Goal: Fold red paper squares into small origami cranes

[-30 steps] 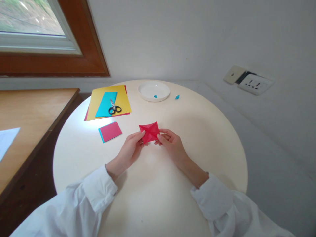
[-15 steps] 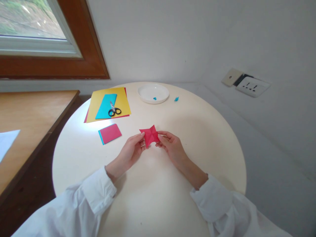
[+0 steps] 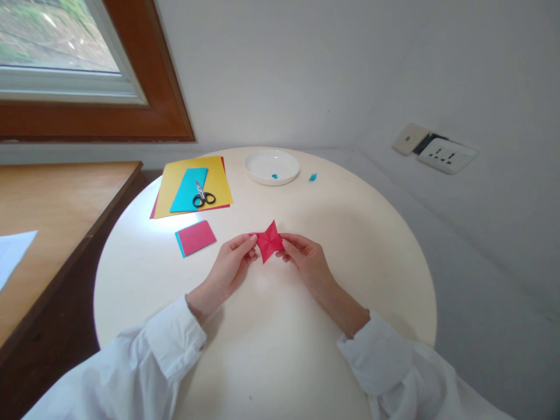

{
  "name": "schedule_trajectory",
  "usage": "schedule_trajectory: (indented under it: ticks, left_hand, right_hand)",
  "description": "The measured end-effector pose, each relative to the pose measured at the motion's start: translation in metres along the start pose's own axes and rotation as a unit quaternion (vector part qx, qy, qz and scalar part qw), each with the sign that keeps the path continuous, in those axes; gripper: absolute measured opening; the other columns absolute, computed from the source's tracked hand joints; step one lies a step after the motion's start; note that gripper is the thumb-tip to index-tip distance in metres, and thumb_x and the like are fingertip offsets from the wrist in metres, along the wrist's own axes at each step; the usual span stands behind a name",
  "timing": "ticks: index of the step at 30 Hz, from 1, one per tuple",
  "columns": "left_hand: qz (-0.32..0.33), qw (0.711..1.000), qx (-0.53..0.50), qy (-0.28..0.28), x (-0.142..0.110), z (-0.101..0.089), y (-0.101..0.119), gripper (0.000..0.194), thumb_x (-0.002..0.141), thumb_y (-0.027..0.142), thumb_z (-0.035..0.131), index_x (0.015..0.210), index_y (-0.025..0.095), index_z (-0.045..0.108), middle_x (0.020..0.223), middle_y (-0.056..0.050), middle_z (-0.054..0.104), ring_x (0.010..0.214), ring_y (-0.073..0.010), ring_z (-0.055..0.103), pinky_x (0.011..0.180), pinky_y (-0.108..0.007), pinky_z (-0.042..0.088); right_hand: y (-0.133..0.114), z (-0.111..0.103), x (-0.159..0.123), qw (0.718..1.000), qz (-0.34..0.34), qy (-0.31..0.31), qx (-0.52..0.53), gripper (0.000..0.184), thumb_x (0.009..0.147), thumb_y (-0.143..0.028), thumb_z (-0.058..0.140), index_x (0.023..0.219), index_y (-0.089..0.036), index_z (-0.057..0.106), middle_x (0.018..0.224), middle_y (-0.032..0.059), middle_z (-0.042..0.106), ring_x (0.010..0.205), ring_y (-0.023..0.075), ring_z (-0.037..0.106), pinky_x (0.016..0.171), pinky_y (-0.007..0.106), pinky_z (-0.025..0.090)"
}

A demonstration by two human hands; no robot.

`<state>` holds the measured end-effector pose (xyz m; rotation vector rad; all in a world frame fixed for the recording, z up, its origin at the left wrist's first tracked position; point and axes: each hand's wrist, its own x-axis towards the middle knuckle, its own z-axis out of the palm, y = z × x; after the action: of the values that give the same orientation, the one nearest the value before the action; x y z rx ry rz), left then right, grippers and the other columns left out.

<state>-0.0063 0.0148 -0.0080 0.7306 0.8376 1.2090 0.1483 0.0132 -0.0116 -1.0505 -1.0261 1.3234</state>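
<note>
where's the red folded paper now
In the head view, the red folded paper is near the middle, held between left hand and right hand, this side of the white plate.

Single head-worn view, forward and down across the nearby round table [image 3: 271, 338] toward the wall [image 3: 280, 76].

From my remote seat I make out a plain room corner [image 3: 365, 116], home or office I can't tell: brown-framed window [image 3: 87, 73], white walls [image 3: 271, 70], wall socket [image 3: 447, 155], round pale surface [image 3: 371, 256], wooden surface [image 3: 56, 195] alongside.
</note>
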Motion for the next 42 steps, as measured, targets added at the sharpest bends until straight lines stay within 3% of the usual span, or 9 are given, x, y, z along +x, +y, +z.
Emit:
schedule_trajectory:
  ticks: [6, 13, 18, 24, 33, 42]
  left_hand:
    - [-0.005, 1.0, -0.001, 0.02, 0.0009, 0.0001, 0.0004, 0.017, 0.069, 0.023, 0.069, 0.08, 0.011, 0.069, 0.067, -0.002, 0.061, 0.056, -0.0067, 0.047, 0.056, -0.02, 0.038]
    - [0.006, 0.999, -0.016, 0.03, 0.0003, 0.0024, 0.0039, 0.017, 0.071, 0.029, 0.067, 0.072, 0.012, 0.068, 0.062, -0.001, 0.059, 0.055, -0.0079, 0.05, 0.057, -0.021, 0.04]
    - [0.003, 0.999, -0.014, 0.044, 0.0004, 0.0028, 0.0043, 0.012, 0.067, 0.024, 0.069, 0.071, 0.012, 0.069, 0.066, -0.002, 0.063, 0.058, -0.0077, 0.051, 0.059, -0.02, 0.041]
    - [0.0, 0.998, 0.014, 0.057, -0.0006, 0.0035, 0.0057, 0.017, 0.065, 0.024, 0.072, 0.077, 0.012, 0.071, 0.077, -0.004, 0.068, 0.064, -0.0089, 0.054, 0.066, -0.022, 0.042]
    - [0.017, 0.994, 0.067, 0.09, -0.0015, 0.0036, 0.0071, 0.025, 0.064, 0.03, 0.073, 0.081, 0.012, 0.073, 0.072, -0.004, 0.069, 0.068, -0.0111, 0.056, 0.071, -0.024, 0.042]
    - [0.078, 0.976, 0.183, 0.086, -0.002, 0.0017, 0.0054, 0.023, 0.069, 0.032, 0.068, 0.084, 0.015, 0.073, 0.08, -0.006, 0.072, 0.078, -0.0183, 0.061, 0.078, -0.032, 0.043]
  right_hand:
    - [-0.0005, -0.001, -0.0001, 0.998, -0.026, 0.013, -0.05, 0.017, 0.066, -0.029, 0.067, 0.08, -0.02, 0.071, 0.079, 0.0032, 0.072, 0.064, 0.0129, 0.062, 0.061, 0.028, 0.05]
    - [0.0001, -0.0021, 0.0004, 0.994, -0.066, 0.008, -0.088, 0.015, 0.068, -0.027, 0.066, 0.079, -0.019, 0.071, 0.08, 0.0037, 0.071, 0.061, 0.0131, 0.062, 0.061, 0.031, 0.053]
    - [-0.0011, -0.0015, -0.0015, 0.989, -0.107, 0.0, -0.103, 0.012, 0.07, -0.027, 0.065, 0.079, -0.022, 0.072, 0.085, 0.0025, 0.07, 0.071, 0.0158, 0.063, 0.063, 0.033, 0.056]
    - [0.0027, -0.0036, -0.0035, 0.981, -0.145, -0.012, -0.132, 0.013, 0.075, -0.029, 0.063, 0.084, -0.024, 0.071, 0.089, 0.0022, 0.066, 0.08, 0.0162, 0.062, 0.064, 0.031, 0.058]
    - [-0.0002, -0.0002, -0.0077, 0.975, -0.158, -0.014, -0.156, 0.019, 0.078, -0.033, 0.061, 0.09, -0.022, 0.071, 0.096, 0.0048, 0.064, 0.084, 0.0174, 0.062, 0.065, 0.032, 0.06]
    - [0.0027, -0.0018, -0.0054, 0.974, -0.156, -0.016, -0.164, 0.017, 0.076, -0.029, 0.063, 0.09, -0.024, 0.071, 0.095, 0.0038, 0.065, 0.084, 0.0168, 0.062, 0.066, 0.031, 0.058]
